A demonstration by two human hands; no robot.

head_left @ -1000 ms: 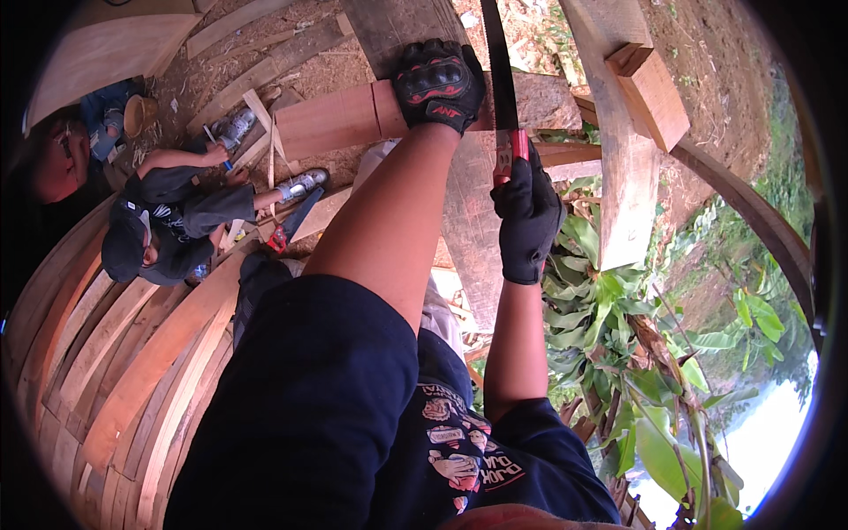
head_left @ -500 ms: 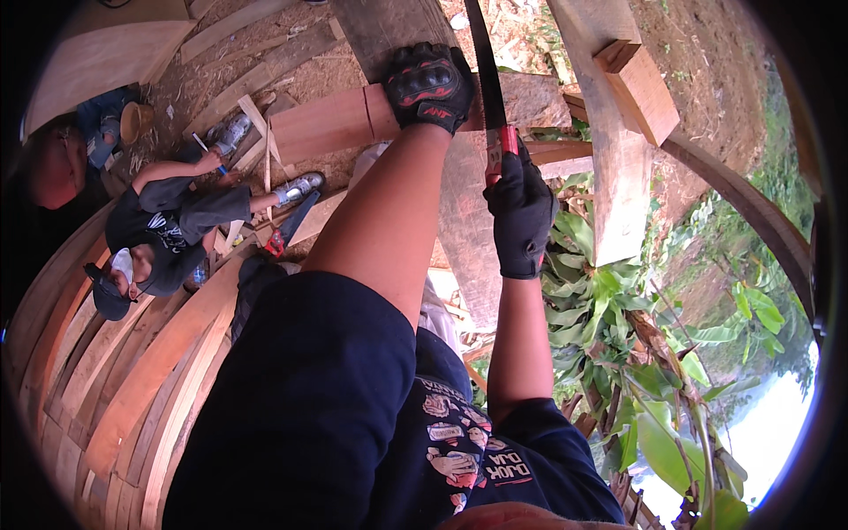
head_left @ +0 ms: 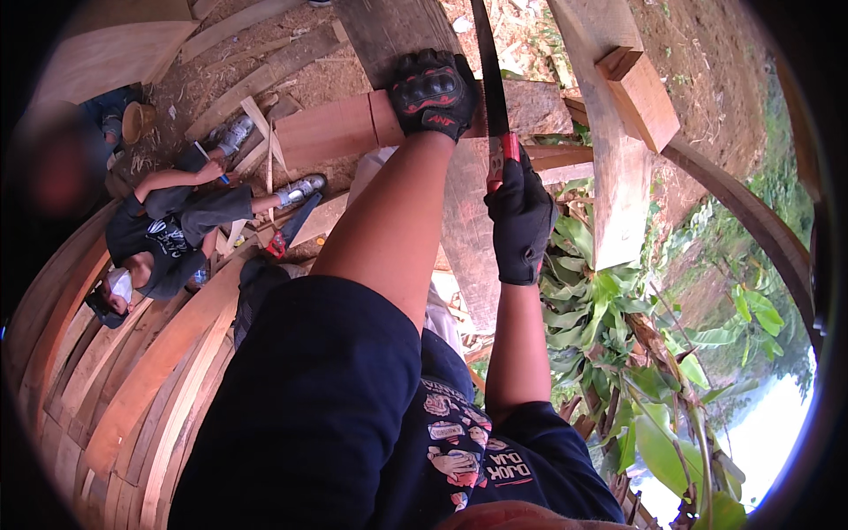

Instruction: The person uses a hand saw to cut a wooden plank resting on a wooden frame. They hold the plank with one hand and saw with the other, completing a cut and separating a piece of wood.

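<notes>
My left hand [head_left: 432, 91], in a black glove with red trim and hard knuckle guards, is closed over a reddish wooden plank [head_left: 329, 134] and presses it onto a wide weathered board [head_left: 470, 212]. A dark line runs across the plank just left of the glove. In my right hand [head_left: 521, 221], also gloved in black, is a handsaw [head_left: 491, 75] held by its red and pale handle. Its dark blade points away from me and lies across the timber just right of my left hand. Whether the teeth are inside a cut is not clear.
At left a co-worker [head_left: 172, 230] sits with a pen-like tool in hand, a second red-handled saw [head_left: 287, 231] nearby. Curved planks [head_left: 168, 371] fill the lower left. An upright board [head_left: 623, 177] with a block [head_left: 638, 97] and green plants [head_left: 592, 291] stand at right.
My right hand and the saw have come slightly toward me. My left hand stays on the plank. The co-worker's head has bent lower.
</notes>
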